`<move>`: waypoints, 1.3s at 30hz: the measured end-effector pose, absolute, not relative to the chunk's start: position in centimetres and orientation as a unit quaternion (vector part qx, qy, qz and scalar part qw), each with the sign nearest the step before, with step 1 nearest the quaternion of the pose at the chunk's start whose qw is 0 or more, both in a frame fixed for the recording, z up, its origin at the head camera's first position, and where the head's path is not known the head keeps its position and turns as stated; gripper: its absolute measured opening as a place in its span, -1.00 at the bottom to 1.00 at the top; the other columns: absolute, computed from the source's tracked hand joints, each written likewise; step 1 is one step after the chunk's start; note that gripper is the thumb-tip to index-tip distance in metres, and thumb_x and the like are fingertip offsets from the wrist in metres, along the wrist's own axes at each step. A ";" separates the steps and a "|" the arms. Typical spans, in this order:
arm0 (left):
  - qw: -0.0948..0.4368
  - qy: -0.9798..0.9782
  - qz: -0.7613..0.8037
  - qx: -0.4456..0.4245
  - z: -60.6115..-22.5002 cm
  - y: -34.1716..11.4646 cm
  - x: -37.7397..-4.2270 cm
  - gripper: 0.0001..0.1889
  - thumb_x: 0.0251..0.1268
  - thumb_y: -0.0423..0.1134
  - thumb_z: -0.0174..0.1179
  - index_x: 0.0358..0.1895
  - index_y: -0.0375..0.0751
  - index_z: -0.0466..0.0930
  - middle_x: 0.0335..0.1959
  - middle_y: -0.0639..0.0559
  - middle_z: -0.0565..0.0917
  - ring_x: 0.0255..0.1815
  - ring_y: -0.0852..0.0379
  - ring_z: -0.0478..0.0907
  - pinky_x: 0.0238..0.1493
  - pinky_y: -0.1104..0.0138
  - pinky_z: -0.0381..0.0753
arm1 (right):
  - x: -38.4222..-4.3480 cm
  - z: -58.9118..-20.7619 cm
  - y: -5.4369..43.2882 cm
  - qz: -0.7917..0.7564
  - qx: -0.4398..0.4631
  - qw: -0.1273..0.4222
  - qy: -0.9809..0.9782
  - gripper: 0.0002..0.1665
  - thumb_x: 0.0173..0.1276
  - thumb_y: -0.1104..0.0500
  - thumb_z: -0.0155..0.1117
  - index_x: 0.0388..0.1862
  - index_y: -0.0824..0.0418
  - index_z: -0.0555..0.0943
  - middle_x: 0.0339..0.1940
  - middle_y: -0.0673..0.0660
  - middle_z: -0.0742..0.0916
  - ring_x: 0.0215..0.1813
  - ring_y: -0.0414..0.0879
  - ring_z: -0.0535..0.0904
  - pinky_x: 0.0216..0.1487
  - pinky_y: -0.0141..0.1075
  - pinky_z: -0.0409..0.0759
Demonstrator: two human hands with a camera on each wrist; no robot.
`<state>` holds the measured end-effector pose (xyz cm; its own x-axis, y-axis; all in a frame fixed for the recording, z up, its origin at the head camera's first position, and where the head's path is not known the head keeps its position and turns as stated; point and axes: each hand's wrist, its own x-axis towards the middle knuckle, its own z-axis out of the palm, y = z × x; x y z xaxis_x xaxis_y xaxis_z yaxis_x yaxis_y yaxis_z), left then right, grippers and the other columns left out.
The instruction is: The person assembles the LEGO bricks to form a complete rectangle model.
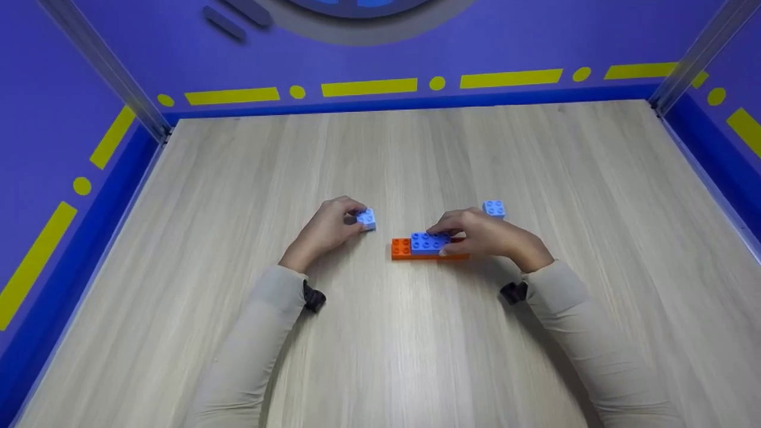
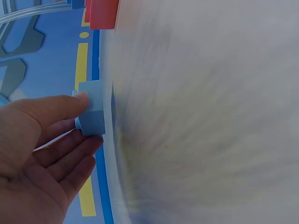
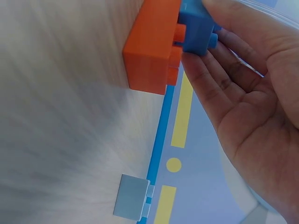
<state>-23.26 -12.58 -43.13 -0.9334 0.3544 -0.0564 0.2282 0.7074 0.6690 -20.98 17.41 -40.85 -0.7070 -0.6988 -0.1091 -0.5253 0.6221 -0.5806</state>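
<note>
My left hand (image 1: 327, 226) pinches a light blue toy building brick (image 1: 367, 220) between thumb and fingers, just above or on the table. In the left wrist view the thumb lies on one side of this brick (image 2: 92, 109). A longer orange brick (image 1: 401, 249) lies on the table to its right. On top of the orange brick is a blue brick (image 1: 421, 244), which my right hand (image 1: 478, 232) pinches at its right part. Orange studs show at both ends in the head and right wrist views. Whether the blue brick is fully seated, I cannot tell.
A second small light blue brick (image 1: 493, 208) stands on the table (image 1: 380, 345) behind my right hand. Blue-purple walls (image 1: 368, 65) with yellow marks border the table at the back and sides.
</note>
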 end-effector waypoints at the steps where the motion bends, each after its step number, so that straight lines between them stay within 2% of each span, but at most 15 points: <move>1: 0.090 0.919 0.349 0.161 -43.1 -12.6 -23.2 -0.66 0.25 -0.31 0.25 0.09 -0.29 0.60 0.07 -0.12 0.61 0.13 -0.01 0.56 0.20 0.18 0.53 | -21.0 -40.9 17.3 -0.264 -0.345 0.166 0.886 -0.57 0.27 0.26 0.30 0.14 0.23 0.62 0.03 0.15 0.69 0.08 0.02 0.63 0.10 -0.09 0.61; 16: 0.081 0.908 0.350 0.214 -42.2 -11.6 -22.4 -0.69 0.28 -0.30 0.23 0.07 -0.27 0.62 0.04 -0.06 0.63 0.08 0.02 0.55 0.21 0.14 0.50 | -21.0 -40.9 17.4 -0.274 -0.336 0.176 0.884 -0.56 0.25 0.27 0.32 0.14 0.24 0.62 0.02 0.15 0.69 0.06 0.02 0.63 0.12 -0.08 0.60; 39: 0.077 0.878 0.362 0.303 -41.3 -10.2 -21.4 -0.69 0.21 -0.37 0.25 0.04 -0.31 0.63 -0.05 -0.11 0.66 0.00 0.00 0.57 0.15 0.11 0.55 | -21.2 -41.0 17.4 -0.272 -0.347 0.169 0.881 -0.57 0.26 0.25 0.33 0.13 0.25 0.62 0.00 0.16 0.69 0.04 0.01 0.63 0.10 -0.07 0.61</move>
<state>-21.43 -10.23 -41.30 -0.8049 0.5873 0.0846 0.4766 0.5550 0.6818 -21.18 17.38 -41.03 -0.7016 -0.7040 -0.1097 -0.5194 0.6108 -0.5976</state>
